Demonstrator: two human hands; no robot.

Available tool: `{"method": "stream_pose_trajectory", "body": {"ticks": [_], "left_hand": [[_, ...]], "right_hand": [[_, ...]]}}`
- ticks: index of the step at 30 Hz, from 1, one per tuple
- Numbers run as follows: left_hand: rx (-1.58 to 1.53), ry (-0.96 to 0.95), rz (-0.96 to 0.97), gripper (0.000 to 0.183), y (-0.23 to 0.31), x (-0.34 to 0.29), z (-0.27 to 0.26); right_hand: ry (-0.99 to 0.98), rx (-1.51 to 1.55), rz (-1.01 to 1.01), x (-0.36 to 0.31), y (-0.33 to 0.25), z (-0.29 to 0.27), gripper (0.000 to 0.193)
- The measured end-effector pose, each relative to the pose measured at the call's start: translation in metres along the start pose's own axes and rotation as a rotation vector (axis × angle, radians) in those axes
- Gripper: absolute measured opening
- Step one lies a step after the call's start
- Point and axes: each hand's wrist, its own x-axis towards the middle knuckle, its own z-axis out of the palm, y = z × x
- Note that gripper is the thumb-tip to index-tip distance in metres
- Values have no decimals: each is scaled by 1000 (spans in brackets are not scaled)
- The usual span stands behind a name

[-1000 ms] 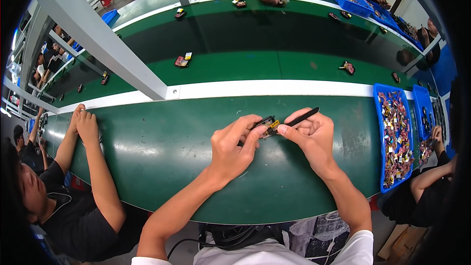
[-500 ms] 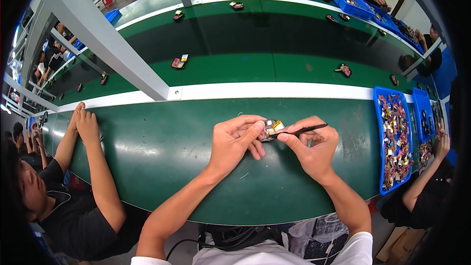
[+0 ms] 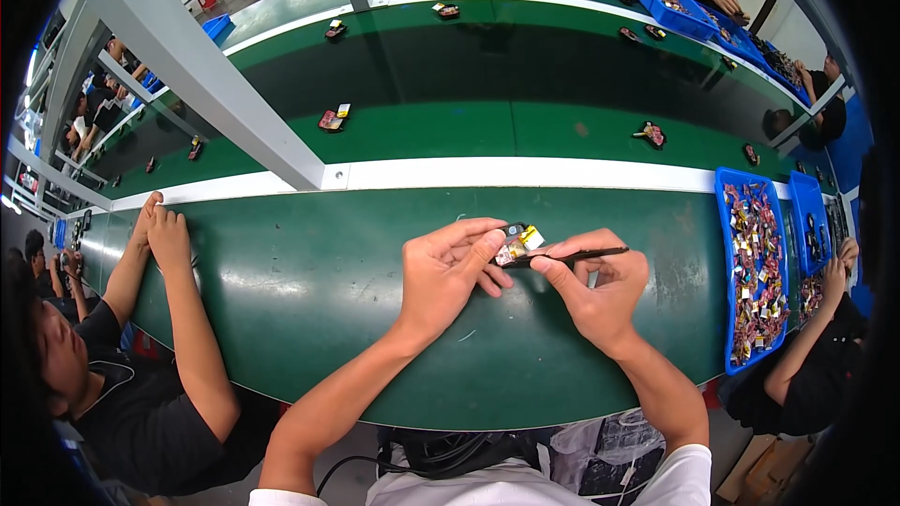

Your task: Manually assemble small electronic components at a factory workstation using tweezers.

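Over the green tabletop, my left hand (image 3: 444, 270) is closed on a small electronic device (image 3: 512, 251) with a black shell and a reddish board, thumb pressing on top. A yellow-and-silver piece (image 3: 532, 238), which looks like a small battery cell, tilts up at its right side. Between the thumb and fingers of my right hand (image 3: 602, 298) is a pair of black tweezers (image 3: 592, 254), held almost level. Their tips reach the lower right edge of the device; exactly what they touch is too small to tell.
A blue tray (image 3: 726, 267) heaped with small boards stands at right, beside a smaller blue tray (image 3: 794, 186). Past the white rail (image 3: 525, 173), a green conveyor belt (image 3: 412, 136) carries several similar devices. A grey post (image 3: 197, 66) rises at left. Co-workers sit on both sides and opposite.
The yellow-and-silver piece now stands out further from the shell. My tweezers have swung flatter and slightly lower. Devices on the belt have shifted a little to the left.
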Motion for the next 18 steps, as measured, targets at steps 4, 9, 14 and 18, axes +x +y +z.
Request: {"method": "stream_pose_trajectory", "body": {"ticks": [4,9,14,18], "left_hand": [[-61,7,-40,27,1,2,0],[-40,12,-60,26,0,1,-2],[21,3,-23,24,-2,1,-1],[7,4,-22,23,0,2,-4]], "right_hand": [[15,-95,-130,-1,-2,2,14],[-18,-101,-90,-1,-2,2,15],[-48,51,61,5,-1,-2,18],[-56,41,25,5,-1,-2,17]]}}
